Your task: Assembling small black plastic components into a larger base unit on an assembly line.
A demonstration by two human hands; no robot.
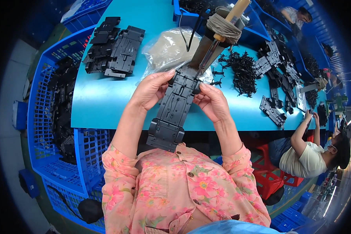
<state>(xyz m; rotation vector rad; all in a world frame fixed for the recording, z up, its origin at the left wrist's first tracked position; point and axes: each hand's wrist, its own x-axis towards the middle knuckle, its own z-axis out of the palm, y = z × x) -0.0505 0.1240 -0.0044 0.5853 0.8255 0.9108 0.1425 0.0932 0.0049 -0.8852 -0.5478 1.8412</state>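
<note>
A long black moulded plastic chassis plate (171, 107) is held between my two hands over the front edge of the table, tilted with its near end toward my body. My left hand (154, 89) grips its far left edge, thumb on top and fingers curled beneath. On the opposite edge, my right hand (212, 102) pinches the plate between thumb and fingers. The plate's far end sits right under a fixed wooden-handled tool (238, 11) wrapped in cloth, whose thin rod points down at it. Whether the rod touches the plate I cannot tell.
Stacked black chassis plates (127, 48) lie on the turquoise table (93, 107) at left. A clear plastic bag (169, 48) lies behind my hands. Small black parts (241, 72) are heaped at right. A blue crate (37, 128) of black parts stands left; a co-worker (306, 156) sits right.
</note>
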